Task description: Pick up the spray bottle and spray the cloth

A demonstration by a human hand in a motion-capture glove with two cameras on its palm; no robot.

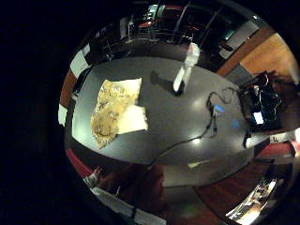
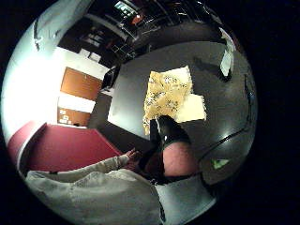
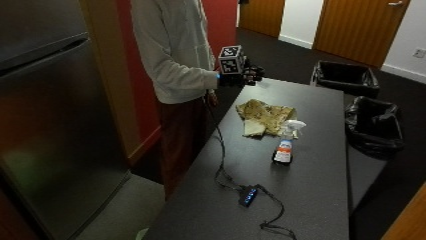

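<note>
A white spray bottle (image 3: 286, 145) with an orange label stands upright on the dark table (image 3: 313, 190), just in front of the cloth. The yellow patterned cloth (image 3: 266, 116) lies crumpled and flat, with a pale folded corner. My gloved right hand (image 3: 247, 75) hovers in the air above the table's far left edge, beyond the cloth, and holds nothing. Both palm views look down on the cloth (image 1: 115, 112) (image 2: 168, 93) and the bottle (image 1: 185, 70) (image 2: 227, 58) from well above. The person's bare left hand (image 3: 212, 98) hangs by the table edge.
A black cable runs along the table to a small hub (image 3: 249, 195) with blue lights near the front. Two black-lined bins (image 3: 373, 122) stand beside the table's right side. A steel fridge (image 3: 46, 125) stands at the left.
</note>
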